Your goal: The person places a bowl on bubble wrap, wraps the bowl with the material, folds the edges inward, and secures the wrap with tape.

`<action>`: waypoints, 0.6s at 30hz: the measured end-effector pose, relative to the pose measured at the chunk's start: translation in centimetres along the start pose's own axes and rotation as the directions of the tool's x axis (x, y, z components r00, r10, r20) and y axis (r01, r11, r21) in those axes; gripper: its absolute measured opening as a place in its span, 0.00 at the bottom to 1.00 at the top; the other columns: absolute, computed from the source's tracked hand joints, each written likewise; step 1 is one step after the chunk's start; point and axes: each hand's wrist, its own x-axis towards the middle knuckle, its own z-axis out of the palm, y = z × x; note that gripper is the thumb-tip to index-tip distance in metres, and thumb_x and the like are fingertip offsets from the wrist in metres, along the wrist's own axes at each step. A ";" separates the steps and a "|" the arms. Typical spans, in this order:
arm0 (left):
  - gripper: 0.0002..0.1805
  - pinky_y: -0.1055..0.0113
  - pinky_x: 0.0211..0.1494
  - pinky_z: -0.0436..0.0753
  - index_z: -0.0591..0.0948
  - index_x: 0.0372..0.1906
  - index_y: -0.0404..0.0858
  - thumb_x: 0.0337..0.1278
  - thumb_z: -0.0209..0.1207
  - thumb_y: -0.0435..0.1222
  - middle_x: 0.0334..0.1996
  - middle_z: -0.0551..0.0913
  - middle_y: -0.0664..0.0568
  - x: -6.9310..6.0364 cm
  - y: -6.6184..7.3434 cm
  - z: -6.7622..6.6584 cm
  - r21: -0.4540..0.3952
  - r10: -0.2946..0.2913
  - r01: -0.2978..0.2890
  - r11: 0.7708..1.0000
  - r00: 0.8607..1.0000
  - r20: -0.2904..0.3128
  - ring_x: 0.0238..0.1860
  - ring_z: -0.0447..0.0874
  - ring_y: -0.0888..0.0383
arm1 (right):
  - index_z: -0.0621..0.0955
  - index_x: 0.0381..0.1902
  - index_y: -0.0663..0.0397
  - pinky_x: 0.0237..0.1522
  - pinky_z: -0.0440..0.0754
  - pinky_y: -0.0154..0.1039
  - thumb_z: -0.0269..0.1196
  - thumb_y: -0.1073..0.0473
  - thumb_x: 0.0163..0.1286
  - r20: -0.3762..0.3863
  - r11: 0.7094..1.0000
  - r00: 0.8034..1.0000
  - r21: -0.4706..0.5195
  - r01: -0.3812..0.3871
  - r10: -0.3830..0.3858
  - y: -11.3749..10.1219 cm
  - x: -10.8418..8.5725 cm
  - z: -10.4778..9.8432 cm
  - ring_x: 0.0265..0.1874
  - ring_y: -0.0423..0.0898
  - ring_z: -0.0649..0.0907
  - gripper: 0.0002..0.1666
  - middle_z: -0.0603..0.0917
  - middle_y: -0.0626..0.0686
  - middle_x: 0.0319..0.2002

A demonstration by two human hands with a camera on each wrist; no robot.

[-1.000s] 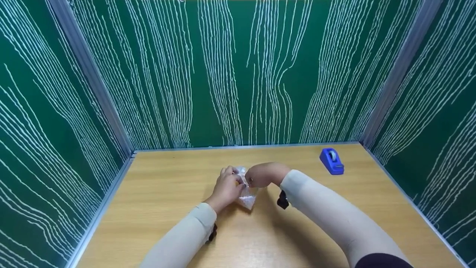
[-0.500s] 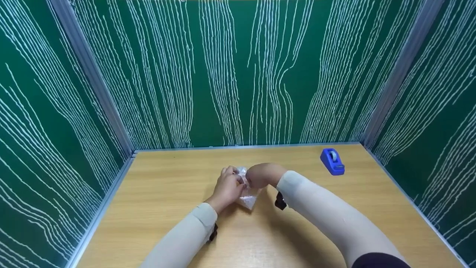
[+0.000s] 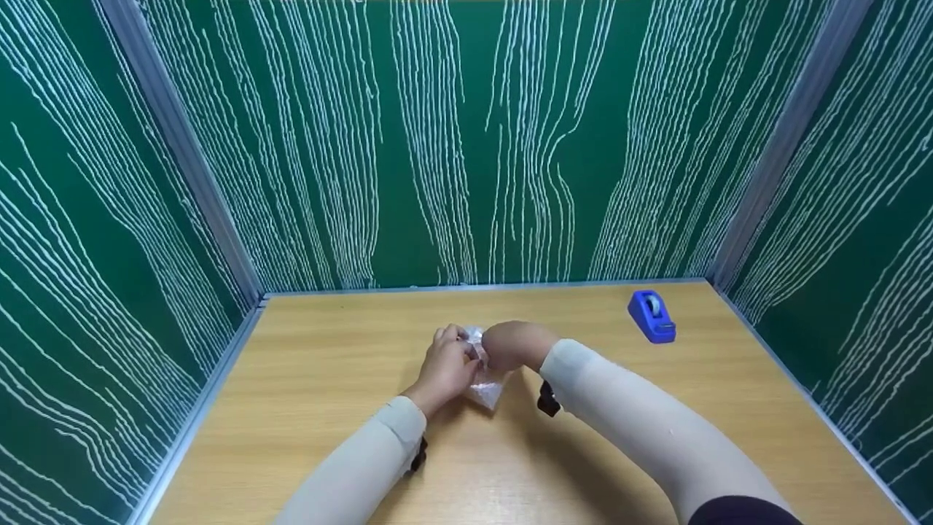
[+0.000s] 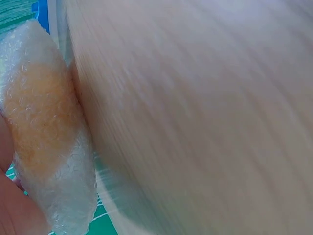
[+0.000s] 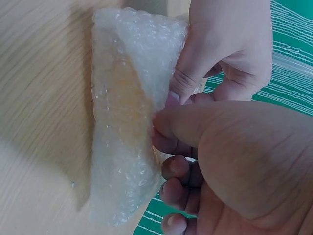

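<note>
A bubble-wrapped packet (image 3: pixel 486 394) lies on the table between my two hands. Through its clear wrap an orange-yellow thing (image 5: pixel 126 105) shows, its kind hidden by the bubbles. My left hand (image 3: pixel 446 367) grips the packet from its left side; in the left wrist view part of that hand's fingers (image 4: pixel 17 210) lies against the wrap (image 4: pixel 36 112). My right hand (image 3: pixel 519 344) is bent over the packet's right side. In the right wrist view its thumb and index finger pinch the packet's edge, right beside the left thumb (image 5: pixel 183 83). Its other fingers curl loosely. Whether tape is there, I cannot tell.
A blue tape dispenser (image 3: pixel 651 318) with a roll in it stands at the table's back right. The wooden tabletop (image 3: pixel 328 357) is bounded by green walls (image 3: pixel 430 146) with white wavy lines and by metal posts at the corners.
My right hand and forearm have shifted slightly left and down along the packet's edge. The left hand stays almost still, and the packet stays in place.
</note>
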 end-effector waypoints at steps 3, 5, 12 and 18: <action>0.03 0.56 0.76 0.82 0.93 0.42 0.46 0.76 0.73 0.38 0.64 0.76 0.55 0.0 0.0 0.0 -0.006 -0.005 0.005 1.000 1.000 0.002 0.68 0.72 0.53 | 0.91 0.48 0.55 0.57 0.87 0.51 0.67 0.56 0.83 -0.015 1.000 1.000 -0.015 -0.011 0.011 -0.2 -0.1 0.1 0.40 0.54 0.85 0.10 0.89 0.54 0.40; 0.03 0.55 0.77 0.81 0.93 0.41 0.46 0.75 0.74 0.39 0.63 0.76 0.55 0.0 0.0 0.0 -0.010 -0.005 0.005 1.000 1.000 0.004 0.69 0.72 0.53 | 0.91 0.46 0.55 0.54 0.86 0.49 0.69 0.54 0.82 -0.015 0.999 1.000 -0.024 -0.027 0.027 -0.3 0.0 0.2 0.38 0.53 0.84 0.10 0.88 0.53 0.38; 0.03 0.54 0.79 0.81 0.93 0.40 0.47 0.75 0.74 0.39 0.64 0.76 0.55 0.2 -0.2 0.1 -0.017 -0.009 0.009 1.000 1.000 0.011 0.70 0.71 0.53 | 0.88 0.38 0.54 0.43 0.81 0.45 0.73 0.51 0.78 -0.052 0.996 0.999 -0.089 -0.017 0.013 -0.4 0.4 0.6 0.31 0.50 0.79 0.13 0.81 0.50 0.30; 0.02 0.55 0.80 0.82 0.94 0.43 0.46 0.74 0.75 0.39 0.64 0.76 0.56 0.1 -0.2 0.1 -0.042 -0.035 0.036 0.999 0.999 0.018 0.71 0.71 0.53 | 0.91 0.45 0.54 0.55 0.88 0.49 0.73 0.53 0.79 -0.083 0.998 0.996 -0.048 -0.031 0.027 -0.4 0.1 0.8 0.36 0.52 0.84 0.10 0.88 0.52 0.36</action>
